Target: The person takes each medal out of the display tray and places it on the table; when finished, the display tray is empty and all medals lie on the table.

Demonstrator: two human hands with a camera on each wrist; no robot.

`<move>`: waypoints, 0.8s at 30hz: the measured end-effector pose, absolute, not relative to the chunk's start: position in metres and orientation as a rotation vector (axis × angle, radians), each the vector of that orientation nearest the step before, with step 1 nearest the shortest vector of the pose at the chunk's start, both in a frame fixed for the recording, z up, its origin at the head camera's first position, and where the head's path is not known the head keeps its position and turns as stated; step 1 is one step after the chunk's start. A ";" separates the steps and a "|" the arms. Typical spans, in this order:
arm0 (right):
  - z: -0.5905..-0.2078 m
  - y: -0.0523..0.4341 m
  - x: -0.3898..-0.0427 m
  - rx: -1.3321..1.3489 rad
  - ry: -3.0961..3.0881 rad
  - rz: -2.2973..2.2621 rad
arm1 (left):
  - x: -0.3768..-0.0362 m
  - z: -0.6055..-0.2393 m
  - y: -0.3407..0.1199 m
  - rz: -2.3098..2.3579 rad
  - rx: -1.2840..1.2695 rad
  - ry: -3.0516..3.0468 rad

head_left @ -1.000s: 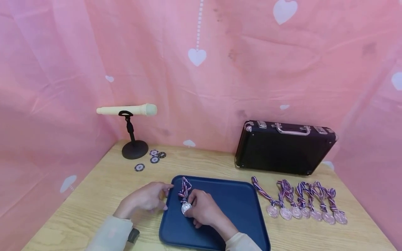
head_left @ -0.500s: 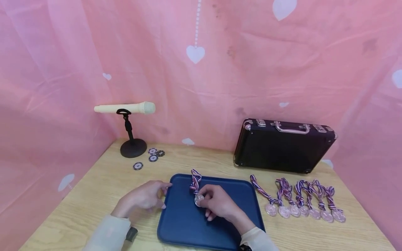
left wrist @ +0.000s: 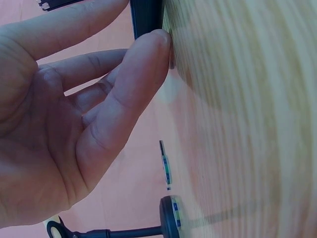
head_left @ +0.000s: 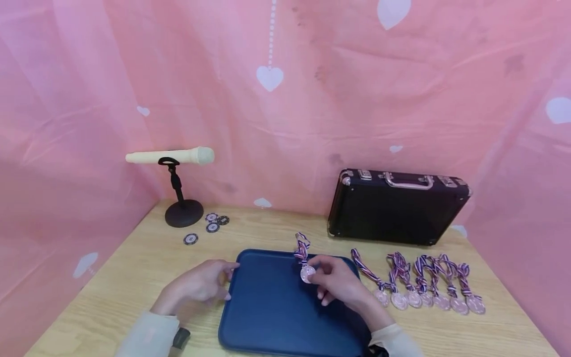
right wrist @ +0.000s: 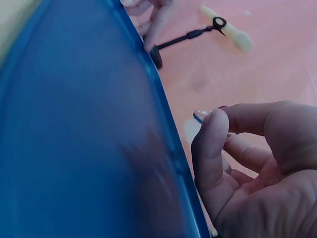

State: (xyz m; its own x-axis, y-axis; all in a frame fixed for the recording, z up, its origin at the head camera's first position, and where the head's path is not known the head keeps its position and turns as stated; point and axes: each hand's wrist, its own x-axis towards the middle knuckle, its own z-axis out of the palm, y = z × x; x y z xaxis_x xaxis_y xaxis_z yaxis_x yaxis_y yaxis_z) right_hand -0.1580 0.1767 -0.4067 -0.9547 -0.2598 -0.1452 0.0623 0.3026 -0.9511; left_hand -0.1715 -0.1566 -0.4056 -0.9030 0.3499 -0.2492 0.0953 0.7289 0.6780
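Observation:
A dark blue tray lies on the wooden table. My right hand pinches a silver medal by its disc over the tray's far right part, and the striped ribbon trails past the far rim. In the right wrist view the fingers curl beside the tray, with the medal's edge just showing. My left hand rests on the table with its fingertips against the tray's left rim.
Several more medals lie in a row right of the tray. A closed black case stands at the back right. A cream microphone on a black stand and several poker chips sit back left. Pink curtain surrounds the table.
My right hand has carried the medal from the tray's left part to its far right part. The left hand has stayed at the tray's left rim.

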 end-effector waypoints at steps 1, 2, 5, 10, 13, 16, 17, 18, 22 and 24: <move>-0.407 0.182 -0.158 -0.174 2.305 -1.701 | -0.171 -0.405 -0.157 0.976 0.349 2.571; -0.406 0.187 -0.158 -0.169 2.307 -1.707 | -0.171 -0.405 -0.157 0.978 0.346 2.568; -0.403 0.202 -0.157 -0.152 2.321 -1.713 | -0.170 -0.405 -0.159 0.969 0.339 2.581; -0.400 0.225 -0.156 -0.135 2.348 -1.741 | -0.167 -0.408 -0.160 0.986 0.302 2.583; -0.399 0.242 -0.154 -0.114 2.366 -1.764 | -0.166 -0.409 -0.160 1.000 0.273 2.566; -0.396 0.261 -0.151 -0.079 2.370 -1.775 | -0.166 -0.407 -0.158 1.001 0.272 2.566; -0.396 0.268 -0.150 -0.073 2.369 -1.781 | -0.166 -0.407 -0.158 0.997 0.274 2.569; -0.395 0.274 -0.149 -0.054 2.378 -1.783 | -0.166 -0.406 -0.158 0.997 0.278 2.570; -0.394 0.300 -0.143 0.013 2.428 -1.792 | -0.167 -0.406 -0.156 1.005 0.298 2.567; -0.394 0.313 -0.139 0.060 2.451 -1.796 | -0.167 -0.406 -0.156 1.002 0.318 2.567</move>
